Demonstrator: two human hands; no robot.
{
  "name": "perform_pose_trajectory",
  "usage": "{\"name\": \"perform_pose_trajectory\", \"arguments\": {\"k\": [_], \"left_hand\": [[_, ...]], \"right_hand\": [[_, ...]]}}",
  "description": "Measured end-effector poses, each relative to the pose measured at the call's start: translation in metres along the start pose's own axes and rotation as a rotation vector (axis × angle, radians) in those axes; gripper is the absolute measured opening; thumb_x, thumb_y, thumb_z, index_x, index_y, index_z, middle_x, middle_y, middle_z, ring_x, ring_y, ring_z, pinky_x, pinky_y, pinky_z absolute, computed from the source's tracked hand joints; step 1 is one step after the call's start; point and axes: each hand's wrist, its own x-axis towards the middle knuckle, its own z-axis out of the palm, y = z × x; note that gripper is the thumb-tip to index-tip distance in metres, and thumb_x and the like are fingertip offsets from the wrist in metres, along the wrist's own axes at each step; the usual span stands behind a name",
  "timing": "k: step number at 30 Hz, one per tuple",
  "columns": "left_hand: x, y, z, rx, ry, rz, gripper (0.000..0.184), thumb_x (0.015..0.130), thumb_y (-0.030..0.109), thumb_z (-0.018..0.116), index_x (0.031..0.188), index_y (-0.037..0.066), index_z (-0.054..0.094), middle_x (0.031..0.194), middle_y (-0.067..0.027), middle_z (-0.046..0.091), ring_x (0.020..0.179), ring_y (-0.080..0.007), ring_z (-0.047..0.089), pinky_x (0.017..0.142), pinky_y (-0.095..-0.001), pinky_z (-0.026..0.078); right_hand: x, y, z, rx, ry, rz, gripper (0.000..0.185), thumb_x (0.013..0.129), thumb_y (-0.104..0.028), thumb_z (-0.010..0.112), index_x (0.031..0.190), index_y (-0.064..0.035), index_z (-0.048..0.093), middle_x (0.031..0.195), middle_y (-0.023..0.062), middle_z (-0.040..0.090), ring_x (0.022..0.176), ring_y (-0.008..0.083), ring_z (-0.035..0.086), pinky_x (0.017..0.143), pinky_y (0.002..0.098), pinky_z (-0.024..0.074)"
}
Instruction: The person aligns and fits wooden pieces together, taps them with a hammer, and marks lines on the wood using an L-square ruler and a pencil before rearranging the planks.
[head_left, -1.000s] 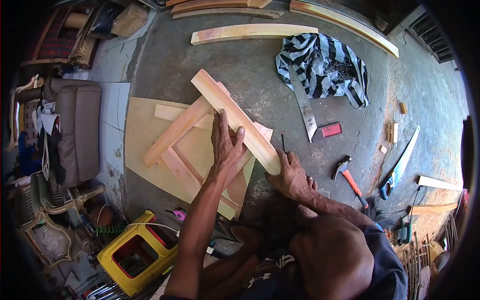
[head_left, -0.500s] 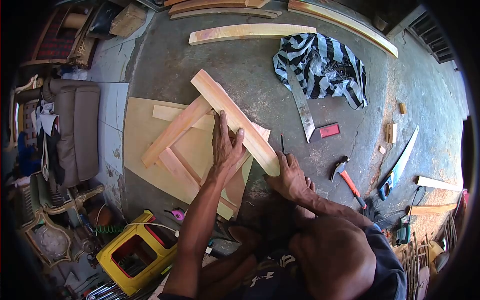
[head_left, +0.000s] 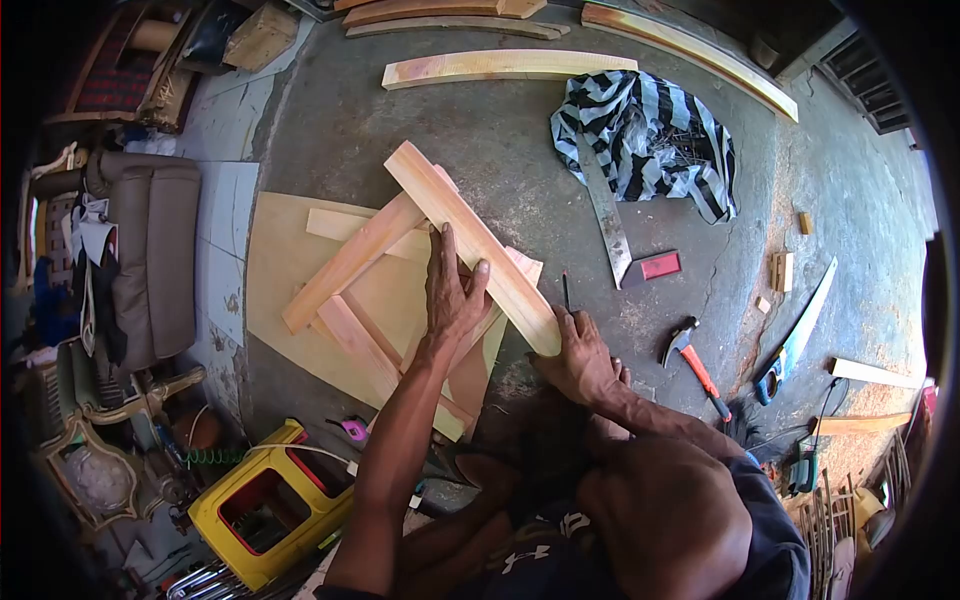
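Observation:
A pale wooden plank [head_left: 470, 235] lies slantwise over a frame of wooden pieces, with its near end by my right hand. My left hand [head_left: 458, 295] grips the plank's left edge near its middle, the thumb on top. At the near end, my right hand [head_left: 580, 362] is closed around the plank. A thin dark pencil [head_left: 566, 290] pokes out by the right hand's fingers; whether they hold it I cannot tell. Beneath the plank, one frame piece [head_left: 355, 262] runs to the lower left and another wooden piece [head_left: 365, 345] crosses under it.
Under the frame lies a tan board [head_left: 272, 285]. To the right are a try square [head_left: 655, 266], a hammer [head_left: 700, 370], a handsaw [head_left: 800, 330] and small wood blocks [head_left: 781, 271]. A striped plastic bag [head_left: 640, 140] holds nails. A yellow casing [head_left: 265, 510] stands lower left.
The view has shifted very slightly. Both hands keep their hold on the plank, with no clear movement of the wood.

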Motion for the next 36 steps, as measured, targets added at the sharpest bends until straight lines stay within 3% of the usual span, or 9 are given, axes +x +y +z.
{"name": "perform_pose_trajectory", "arguments": {"k": [5,6,9,13,36], "left_hand": [[0.001,0.006,-0.002,-0.007,0.019,0.01,0.083,0.1,0.04,0.06,0.162,0.002,0.019,0.162,-0.0386,0.019,0.148,-0.0542,0.028,0.12,-0.0561,0.032],[0.002,0.006,-0.002,-0.004,0.034,0.022,0.082,0.1,0.038,0.061,0.162,0.001,0.021,0.162,-0.0382,0.019,0.148,-0.0546,0.028,0.12,-0.0558,0.032],[0.002,0.007,-0.002,-0.003,0.052,0.038,0.082,0.099,0.036,0.062,0.161,0.001,0.022,0.162,-0.038,0.021,0.148,-0.055,0.029,0.12,-0.056,0.032],[0.002,0.008,-0.001,0.011,0.067,0.045,0.082,0.098,0.034,0.063,0.161,0.002,0.022,0.161,-0.0377,0.023,0.147,-0.055,0.03,0.119,-0.0563,0.033],[0.003,0.001,0.006,0.005,0.022,0.015,0.086,0.101,0.05,0.054,0.163,0.003,0.017,0.161,-0.0389,0.022,0.147,-0.0548,0.029,0.119,-0.0585,0.03]], "right_hand": [[0.002,-0.001,-0.001,-0.021,0.026,-0.01,0.085,0.077,-0.031,0.082,0.145,0.0045,0.044,0.118,0.0249,0.054,0.112,0.0438,0.056,0.096,0.0507,0.0509],[0.003,0.002,0.0,-0.051,0.06,-0.04,0.085,0.076,-0.03,0.085,0.144,0.0022,0.045,0.113,0.0246,0.055,0.104,0.0441,0.059,0.091,0.0511,0.0516],[0.004,0.006,0.0,-0.057,0.072,-0.063,0.085,0.075,-0.03,0.086,0.143,0.0012,0.045,0.112,0.0238,0.055,0.103,0.0435,0.059,0.09,0.051,0.0519],[0.005,0.003,-0.004,-0.07,-0.016,0.011,0.085,0.078,-0.032,0.082,0.144,0.005,0.043,0.118,0.0251,0.054,0.112,0.0441,0.056,0.096,0.0511,0.0507],[0.007,-0.006,-0.022,-0.01,-0.056,0.041,0.084,0.079,-0.029,0.08,0.147,0.0015,0.041,0.118,0.0236,0.054,0.114,0.0426,0.055,0.098,0.0494,0.0501]]}}
